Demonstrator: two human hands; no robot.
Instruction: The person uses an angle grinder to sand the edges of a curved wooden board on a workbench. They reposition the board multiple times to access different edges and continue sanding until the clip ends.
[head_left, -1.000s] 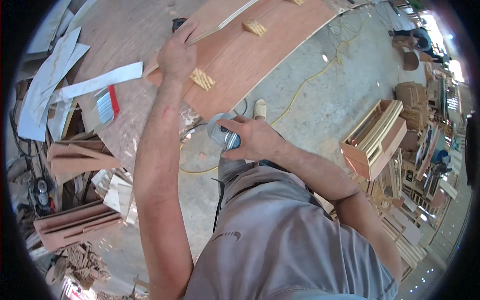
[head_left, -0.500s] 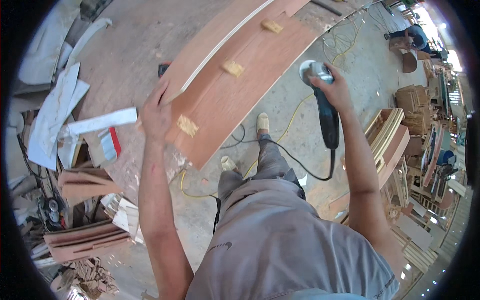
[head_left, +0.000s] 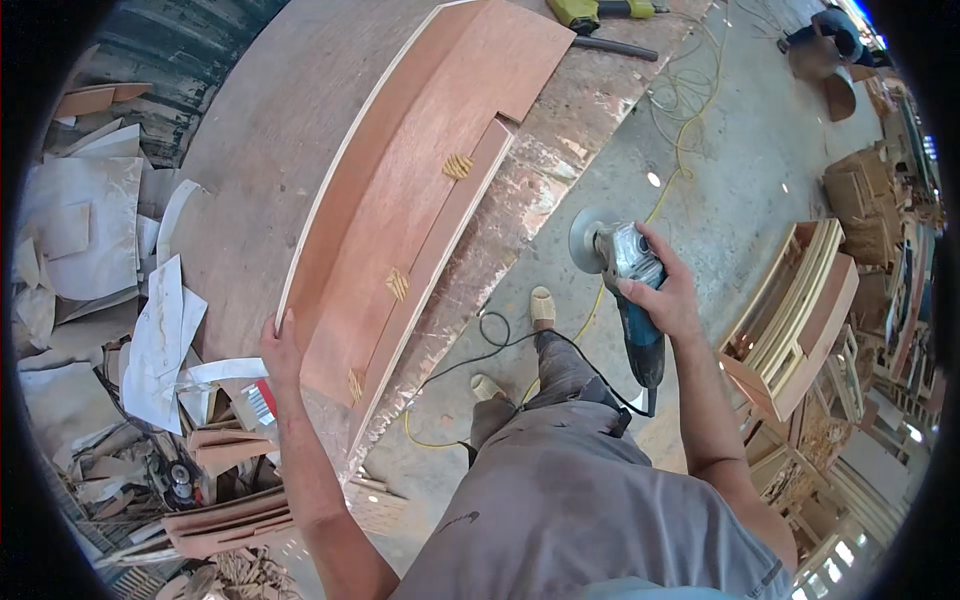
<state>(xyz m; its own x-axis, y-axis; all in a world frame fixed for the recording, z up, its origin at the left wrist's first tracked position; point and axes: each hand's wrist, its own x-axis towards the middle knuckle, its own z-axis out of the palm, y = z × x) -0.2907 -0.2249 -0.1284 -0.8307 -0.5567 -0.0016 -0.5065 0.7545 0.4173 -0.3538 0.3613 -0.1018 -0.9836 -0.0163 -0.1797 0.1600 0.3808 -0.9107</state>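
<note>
My left hand (head_left: 283,352) grips the near end of a curved plywood piece (head_left: 365,240), at its raised left wall. The piece lies lengthwise on a worn table (head_left: 245,150). Several small pale wood blocks (head_left: 397,284) sit along its inner right side, beside a narrow strip. In my right hand (head_left: 670,292) is an angle grinder (head_left: 640,345), its fingers wrapped round the metal head. The round disc (head_left: 588,240) points left, apart from the plywood and off the table's right edge. A dark cord hangs from the grinder's rear end.
A green tool (head_left: 578,12) and a dark bar (head_left: 618,48) lie at the table's far end. White offcuts (head_left: 165,340) are heaped left. Yellow hose (head_left: 683,150) loops over the floor. A wooden frame (head_left: 790,310) stands right; a person (head_left: 830,45) crouches far right.
The plywood piece has been turned on the table, so its tall curved wall is now on the left and the blocks on the right. My right hand and the grinder appear lower, the disc more side-on.
</note>
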